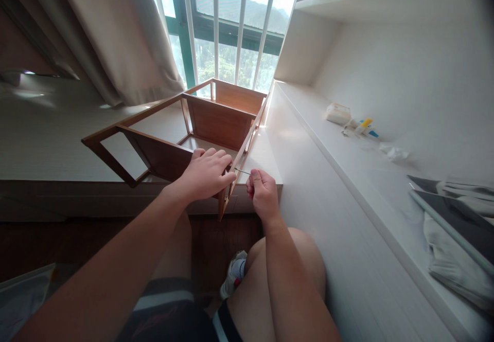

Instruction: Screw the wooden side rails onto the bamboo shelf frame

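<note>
A brown wooden shelf rack (219,118) with solid panels lies on its side on the pale ledge. My left hand (208,174) is closed over the near end of a panel, thumb toward the side rail and fingertips hidden behind the wood. To the right, my right hand (263,193) pinches a thin metal hex key (242,171). The key's tip meets the outer face of the rack's right side rail (247,146); its other end is hidden in my fist.
Close along the right runs a white cabinet (293,141), bearing a small white box (338,113), small items and a dark flat panel (455,223) on folded cloth. A curtain (116,33) and barred window (231,28) stand behind. My knees are below the ledge (46,146).
</note>
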{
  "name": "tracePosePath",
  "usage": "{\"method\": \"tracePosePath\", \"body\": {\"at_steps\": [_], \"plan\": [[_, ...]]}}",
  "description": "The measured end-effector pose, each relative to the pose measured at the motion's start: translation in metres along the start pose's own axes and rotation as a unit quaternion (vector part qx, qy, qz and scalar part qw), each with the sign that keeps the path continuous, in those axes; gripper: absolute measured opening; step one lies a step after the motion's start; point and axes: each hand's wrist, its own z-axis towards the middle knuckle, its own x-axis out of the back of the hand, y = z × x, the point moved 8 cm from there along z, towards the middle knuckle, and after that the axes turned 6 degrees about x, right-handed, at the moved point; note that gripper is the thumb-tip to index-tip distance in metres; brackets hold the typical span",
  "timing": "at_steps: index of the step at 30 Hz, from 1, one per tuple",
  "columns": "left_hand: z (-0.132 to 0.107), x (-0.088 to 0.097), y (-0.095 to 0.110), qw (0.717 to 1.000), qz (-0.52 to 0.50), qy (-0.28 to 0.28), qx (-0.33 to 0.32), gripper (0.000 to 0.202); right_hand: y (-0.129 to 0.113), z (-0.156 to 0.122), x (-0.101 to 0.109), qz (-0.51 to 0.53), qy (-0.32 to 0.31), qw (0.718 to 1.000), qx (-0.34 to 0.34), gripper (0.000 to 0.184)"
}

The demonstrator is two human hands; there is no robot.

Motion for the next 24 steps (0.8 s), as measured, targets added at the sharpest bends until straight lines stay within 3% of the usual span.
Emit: {"method": "tracePosePath", "body": {"at_steps": [14, 24], "plan": [[0.001, -0.001, 0.000, 1.000, 0.001, -0.005, 0.003, 0.026, 0.003, 0.001, -0.002, 0.022, -0.005, 1.000, 0.017, 0.047], [0.001, -0.002, 0.000, 1.000, -0.003, 0.004, 0.000, 0.026, -0.008, 0.002, 0.006, -0.114, -0.015, 0.990, 0.077, 0.044]]}}
